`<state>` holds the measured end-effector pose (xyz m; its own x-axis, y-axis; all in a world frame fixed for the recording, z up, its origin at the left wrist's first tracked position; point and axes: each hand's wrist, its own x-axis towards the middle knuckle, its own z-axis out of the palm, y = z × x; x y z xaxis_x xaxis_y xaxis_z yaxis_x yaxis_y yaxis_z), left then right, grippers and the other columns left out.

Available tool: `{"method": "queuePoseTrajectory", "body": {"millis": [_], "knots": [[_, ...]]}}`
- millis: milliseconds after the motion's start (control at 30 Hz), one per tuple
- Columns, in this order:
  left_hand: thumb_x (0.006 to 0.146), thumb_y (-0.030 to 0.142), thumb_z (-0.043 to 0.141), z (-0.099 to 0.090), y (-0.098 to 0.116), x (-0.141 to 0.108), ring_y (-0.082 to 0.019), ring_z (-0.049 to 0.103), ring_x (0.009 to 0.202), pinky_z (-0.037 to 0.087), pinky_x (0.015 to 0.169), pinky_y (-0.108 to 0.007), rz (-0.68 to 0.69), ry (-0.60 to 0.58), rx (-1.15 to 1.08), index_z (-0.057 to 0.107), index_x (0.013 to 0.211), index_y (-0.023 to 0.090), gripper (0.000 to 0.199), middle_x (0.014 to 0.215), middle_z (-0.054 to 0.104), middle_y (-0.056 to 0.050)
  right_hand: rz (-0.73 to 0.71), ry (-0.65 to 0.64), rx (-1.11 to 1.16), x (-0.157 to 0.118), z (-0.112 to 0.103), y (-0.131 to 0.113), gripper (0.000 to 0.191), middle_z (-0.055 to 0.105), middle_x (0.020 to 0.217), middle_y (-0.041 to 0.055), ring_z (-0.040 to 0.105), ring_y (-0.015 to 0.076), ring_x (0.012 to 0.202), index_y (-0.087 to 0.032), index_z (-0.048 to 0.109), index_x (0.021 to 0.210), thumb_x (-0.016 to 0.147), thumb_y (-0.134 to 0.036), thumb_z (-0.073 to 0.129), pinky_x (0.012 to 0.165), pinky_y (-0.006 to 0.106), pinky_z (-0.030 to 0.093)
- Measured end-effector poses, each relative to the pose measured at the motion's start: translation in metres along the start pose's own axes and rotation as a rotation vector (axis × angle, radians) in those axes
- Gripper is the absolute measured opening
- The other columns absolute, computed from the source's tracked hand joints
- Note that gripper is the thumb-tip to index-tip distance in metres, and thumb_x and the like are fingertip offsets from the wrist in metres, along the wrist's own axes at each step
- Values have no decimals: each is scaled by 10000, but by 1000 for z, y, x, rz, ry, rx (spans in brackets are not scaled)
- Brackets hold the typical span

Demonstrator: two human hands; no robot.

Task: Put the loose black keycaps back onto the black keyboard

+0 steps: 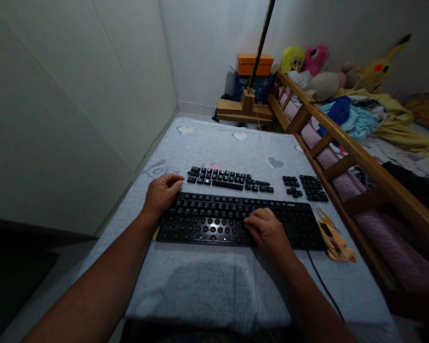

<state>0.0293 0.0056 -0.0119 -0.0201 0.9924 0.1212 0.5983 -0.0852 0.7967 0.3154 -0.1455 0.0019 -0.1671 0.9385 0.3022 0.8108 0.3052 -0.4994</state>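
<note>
A black keyboard (pixel 210 238) lies on the cloth-covered table; its upper rows carry keycaps, while the lower rows and right side show bare round key seats. My right hand (pixel 268 231) is over it, fingertips pinched together at the right end of a capped row; anything between them is hidden. By the keyboard's upper left corner, my left hand (pixel 162 193) rests with thumb and forefinger brought together; I cannot make out what they hold. Loose black keycaps (pixel 232 178) lie in rows beyond the keyboard, with more keycaps (pixel 311 186) grouped at the right.
An orange cloth (pixel 338 245) with small tools on it lies right of the keyboard. A black cable (pixel 323 281) runs toward the near edge. A wooden bed rail (pixel 364 162) borders the right side, a pale wall panel (pixel 93 119) the left. A wooden stand (pixel 245 112) is behind.
</note>
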Motion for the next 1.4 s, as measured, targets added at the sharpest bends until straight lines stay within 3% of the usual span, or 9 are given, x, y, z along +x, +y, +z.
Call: {"method": "queuePoseTrajectory", "body": {"millis": [500,1200,1400], "knots": [[762,382,587,1,-5,1,-202,681,851,524,807,-287,12,0,-2,760,941,183,318,920,758,-43,133,-55,167,5,-8,0,175,669,835,23,579,186,839,-220,701,816,836,-65,621,765,327,471],[753,379,591,0,-1,0,-201,680,840,529,808,-287,1,5,-1,761,930,193,308,913,760,-36,77,-22,101,4,-2,-2,171,659,820,31,549,198,839,-224,684,791,873,-100,599,752,334,454],[744,378,594,1,-2,1,-202,679,837,529,797,-290,6,2,-19,761,922,185,310,906,757,-40,143,-14,141,4,-2,-2,169,641,835,28,555,197,851,-209,674,819,818,-47,625,764,332,449]]}}
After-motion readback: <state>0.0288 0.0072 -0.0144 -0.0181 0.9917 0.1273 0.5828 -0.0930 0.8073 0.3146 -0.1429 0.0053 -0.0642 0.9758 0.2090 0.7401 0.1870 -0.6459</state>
